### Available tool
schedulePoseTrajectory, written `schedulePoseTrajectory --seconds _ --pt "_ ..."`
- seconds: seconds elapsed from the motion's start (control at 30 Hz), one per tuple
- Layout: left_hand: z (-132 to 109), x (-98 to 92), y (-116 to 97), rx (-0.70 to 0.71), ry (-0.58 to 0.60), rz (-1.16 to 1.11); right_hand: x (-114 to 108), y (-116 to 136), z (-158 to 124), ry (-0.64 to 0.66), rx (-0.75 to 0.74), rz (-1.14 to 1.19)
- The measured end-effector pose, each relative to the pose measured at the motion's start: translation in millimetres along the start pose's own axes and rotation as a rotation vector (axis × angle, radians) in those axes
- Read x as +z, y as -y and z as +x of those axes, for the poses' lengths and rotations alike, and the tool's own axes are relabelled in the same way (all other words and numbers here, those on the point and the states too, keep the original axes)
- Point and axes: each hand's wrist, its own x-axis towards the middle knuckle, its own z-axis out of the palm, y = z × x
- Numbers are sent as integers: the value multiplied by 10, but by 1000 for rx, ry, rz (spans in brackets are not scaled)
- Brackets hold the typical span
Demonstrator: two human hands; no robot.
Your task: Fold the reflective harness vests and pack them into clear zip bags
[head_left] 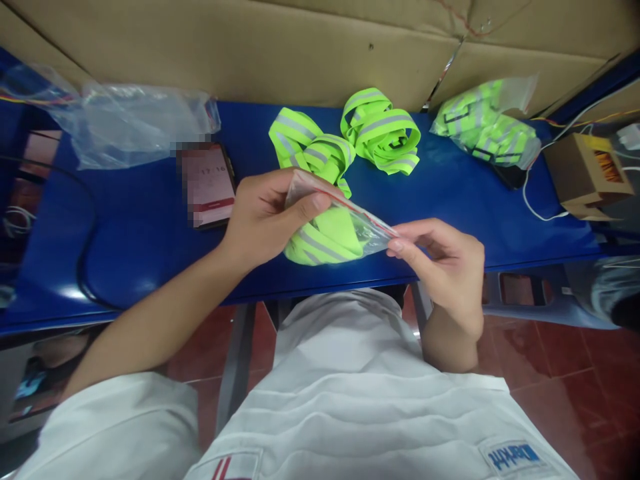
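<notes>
A clear zip bag (pixel 373 235) with a red line along its seal is held up over the front of the blue table. Inside it lies a folded neon-yellow strap (pixel 325 240) with grey reflective stripes. My left hand (pixel 273 213) grips the bag's upper left edge, thumb on top. My right hand (pixel 435 257) pinches the right end of the seal between thumb and fingers. Just behind the bag lies a loose reflective strap (pixel 313 150) in folds, and to its right a second coiled reflective strap (pixel 383 133).
A phone (pixel 210 183) lies left of my hands, near a pile of clear plastic bags (pixel 145 123). Filled bags of straps (pixel 487 123) sit at the back right, beside an open cardboard box (pixel 587 170) and white cables. Cardboard (pixel 280 50) walls off the back of the blue table (pixel 145 220).
</notes>
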Motion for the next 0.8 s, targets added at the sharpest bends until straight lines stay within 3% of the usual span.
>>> schedulePoseTrajectory --seconds 0.1,0.23,0.43,0.6,0.8 --pt "-13 -5 69 4 -44 21 2 1 8 4 -43 -63" --pt "-31 -9 119 -16 -20 -27 24 -7 14 -10 -123 -171" --pt "-25 28 60 -12 -3 -21 20 -9 6 11 -192 -248" --pt "-1 57 46 69 -49 12 35 -22 24 10 -242 -250" --pt "-43 92 22 24 -87 86 84 -11 30 -13 -261 -250"
